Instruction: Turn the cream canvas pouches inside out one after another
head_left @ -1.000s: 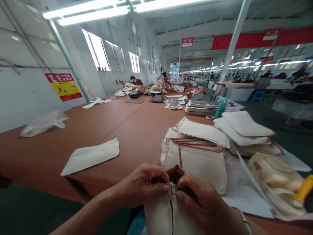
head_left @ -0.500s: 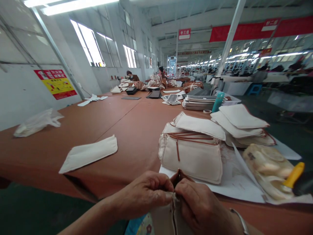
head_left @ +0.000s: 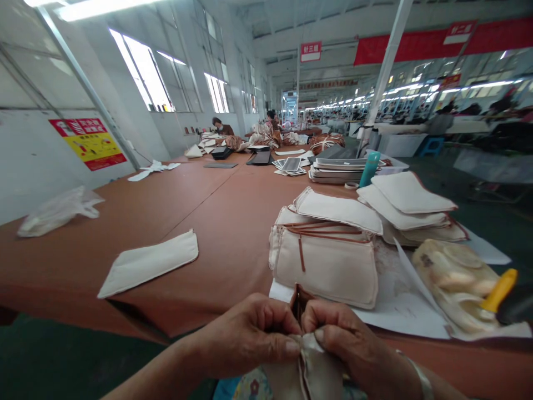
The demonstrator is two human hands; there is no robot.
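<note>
At the near edge of the table, my left hand (head_left: 260,333) and my right hand (head_left: 347,339) pinch a cream fabric pouch with brown trim (head_left: 308,372) between thumbs and fingers. Its brown lining shows in a narrow gap just beyond my fingertips, and a dark seam line runs down toward me. The lower part of the pouch drops below the frame. Right beyond my hands lies a stack of similar cream pouches (head_left: 325,269), with thin brown strips across its top.
A single cream piece (head_left: 150,261) lies at the left on the brown table (head_left: 220,222). More cream pieces (head_left: 410,200), a teal bottle (head_left: 368,169) and a cut plastic container (head_left: 453,278) with a yellow-handled tool (head_left: 499,290) stand at the right. A person (head_left: 222,126) sits far back.
My right hand has turned so its thumb lies on top of the fabric, and more cream cloth shows between my hands. The camera view has shifted slightly.
</note>
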